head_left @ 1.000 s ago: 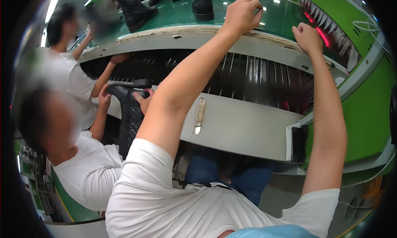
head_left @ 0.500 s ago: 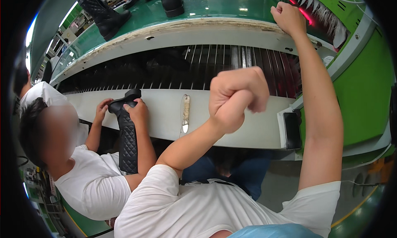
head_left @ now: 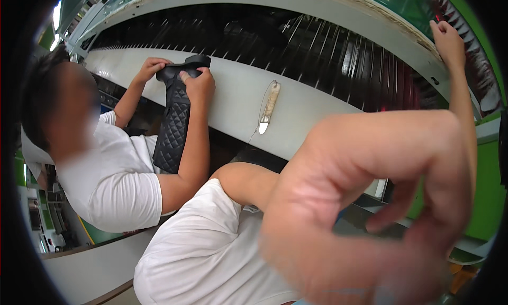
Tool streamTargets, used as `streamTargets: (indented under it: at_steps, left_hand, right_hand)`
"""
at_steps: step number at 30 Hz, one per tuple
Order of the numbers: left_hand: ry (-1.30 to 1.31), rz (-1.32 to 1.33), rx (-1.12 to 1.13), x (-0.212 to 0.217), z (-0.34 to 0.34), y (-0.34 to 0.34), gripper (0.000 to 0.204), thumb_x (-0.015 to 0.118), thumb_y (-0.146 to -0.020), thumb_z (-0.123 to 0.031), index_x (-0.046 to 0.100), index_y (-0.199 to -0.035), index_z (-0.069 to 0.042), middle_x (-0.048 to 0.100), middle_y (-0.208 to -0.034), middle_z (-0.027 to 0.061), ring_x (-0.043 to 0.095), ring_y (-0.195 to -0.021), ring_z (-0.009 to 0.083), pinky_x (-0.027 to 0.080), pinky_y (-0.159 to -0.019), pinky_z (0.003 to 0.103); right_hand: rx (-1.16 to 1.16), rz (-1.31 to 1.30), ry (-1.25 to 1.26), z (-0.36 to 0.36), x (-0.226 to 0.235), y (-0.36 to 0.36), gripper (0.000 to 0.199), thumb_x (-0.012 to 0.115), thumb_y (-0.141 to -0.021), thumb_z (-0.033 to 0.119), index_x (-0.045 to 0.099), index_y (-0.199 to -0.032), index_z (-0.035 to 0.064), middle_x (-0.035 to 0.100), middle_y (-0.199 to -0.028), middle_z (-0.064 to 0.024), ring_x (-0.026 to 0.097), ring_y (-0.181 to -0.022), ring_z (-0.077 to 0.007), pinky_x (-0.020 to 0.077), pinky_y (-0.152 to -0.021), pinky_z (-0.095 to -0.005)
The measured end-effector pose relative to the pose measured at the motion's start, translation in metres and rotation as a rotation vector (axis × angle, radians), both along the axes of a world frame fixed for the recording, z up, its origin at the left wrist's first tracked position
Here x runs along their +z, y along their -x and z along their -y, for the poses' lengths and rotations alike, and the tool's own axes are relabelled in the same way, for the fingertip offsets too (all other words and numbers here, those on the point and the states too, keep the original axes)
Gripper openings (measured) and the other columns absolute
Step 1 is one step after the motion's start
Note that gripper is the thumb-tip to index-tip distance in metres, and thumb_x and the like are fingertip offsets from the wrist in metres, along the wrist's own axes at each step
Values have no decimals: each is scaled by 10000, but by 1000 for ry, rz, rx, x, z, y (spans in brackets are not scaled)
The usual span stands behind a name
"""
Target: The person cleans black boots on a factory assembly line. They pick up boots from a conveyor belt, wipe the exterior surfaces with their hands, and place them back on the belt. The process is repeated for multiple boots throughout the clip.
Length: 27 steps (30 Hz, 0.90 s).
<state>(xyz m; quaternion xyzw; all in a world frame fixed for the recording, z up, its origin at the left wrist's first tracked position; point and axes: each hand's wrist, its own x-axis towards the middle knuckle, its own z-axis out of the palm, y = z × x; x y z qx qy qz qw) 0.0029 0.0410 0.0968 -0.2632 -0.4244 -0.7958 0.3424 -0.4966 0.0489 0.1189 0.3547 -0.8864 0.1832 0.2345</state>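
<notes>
My left hand (head_left: pixel 370 146) fills much of the lower right, very close. Its fingers curl round toward the thumb and a gap shows inside the curl. The fingertips are blurred where they meet, and what they hold, if anything, cannot be made out. Far up at the right, my right hand (head_left: pixel 450 43) is closed with nothing visible in it, by the edge of the green tabletop (head_left: pixel 405 8). A short tool (head_left: pixel 270 106) with a pale wrapped handle, rounded silver tip and thin cord lies on the white ledge (head_left: pixel 233 101).
At my left a co-worker (head_left: pixel 124 172) in a white shirt holds a tall black quilted boot (head_left: pixel 172 130), sole end up, with both hands. Dark rollers (head_left: pixel 312 45) run beneath the tabletop. A white bristle curtain (head_left: pixel 473 66) and green machine panel (head_left: pixel 484 183) stand at the right.
My left hand has come up much nearer, its fist loosened into a curl. The view has swung down and left, so the boots on the tabletop are out of sight. My right hand stays closed.
</notes>
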Motion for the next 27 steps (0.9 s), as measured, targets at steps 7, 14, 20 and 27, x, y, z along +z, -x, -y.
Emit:
streamTargets:
  at_steps: [7, 14, 20, 27]
  left_hand:
    - [3, -40, 15, -14, -3, -13, 283, 687, -977, -283, 605, -967, -13, 645, -828, 54, 539, -696, 148, 419, -624, 296]
    - [56, -108, -23, -17, -32, 7, 380, 690, -964, -370, 614, -1033, -5, 665, -859, 75, 566, -737, 169, 443, -661, 305]
    - [16, -114, -13, -27, -27, 10, 473, 693, -953, -445, 621, -1089, 2, 683, -886, 93, 590, -773, 186, 464, -693, 312]
    - [19, -64, 75, -46, -11, 11, 587, 697, -940, -532, 629, -1155, 10, 704, -917, 114, 617, -814, 207, 489, -729, 320]
  right_hand:
    - [-4, 17, -22, 4, 2, 4, 528, 612, -1044, 629, 680, -969, 111, 738, -883, -92, 719, -891, -312, 545, -828, -470]
    - [-28, -6, 0, 1, 4, -9, 519, 607, -1044, 638, 727, -1017, 134, 764, -944, -80, 734, -958, -342, 553, -867, -473]
    - [-39, -60, 13, 5, 2, -3, 535, 589, -1044, 659, 741, -1058, 145, 786, -1011, -92, 746, -1034, -375, 553, -917, -485]
    - [-43, -119, 8, -8, -17, 45, 568, 573, -1061, 672, 734, -1093, 128, 768, -1009, -105, 718, -980, -347, 533, -937, -440]
